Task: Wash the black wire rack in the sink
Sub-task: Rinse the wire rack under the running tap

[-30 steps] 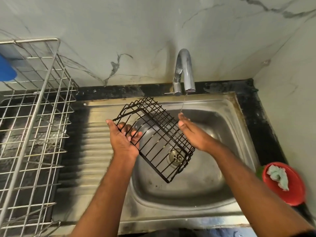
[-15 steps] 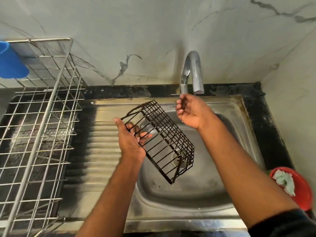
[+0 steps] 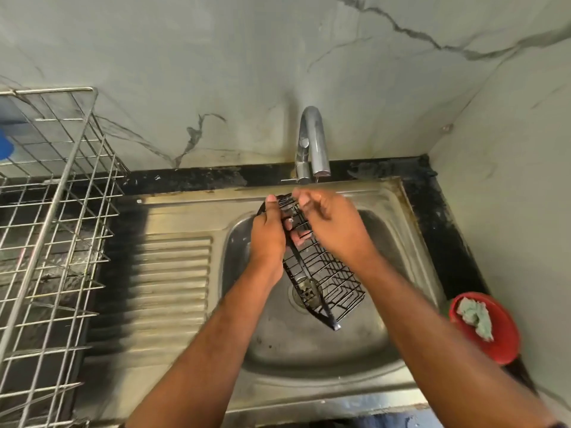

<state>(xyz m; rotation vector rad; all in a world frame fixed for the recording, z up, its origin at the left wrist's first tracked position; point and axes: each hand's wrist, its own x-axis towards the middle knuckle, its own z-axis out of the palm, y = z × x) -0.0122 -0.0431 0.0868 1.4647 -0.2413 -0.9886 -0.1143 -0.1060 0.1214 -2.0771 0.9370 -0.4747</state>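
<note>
Marble wall (image 3: 216, 57) backs your steel sink (image 3: 309, 366). Left of the sink stands a wire drainer (image 3: 55, 211); right of it, a red bowl (image 3: 494, 341). Above the sink basin, your left hand (image 3: 267, 239) and right hand (image 3: 333, 230) both grip the rack (image 3: 327, 279), under the tap (image 3: 312, 143).
</note>
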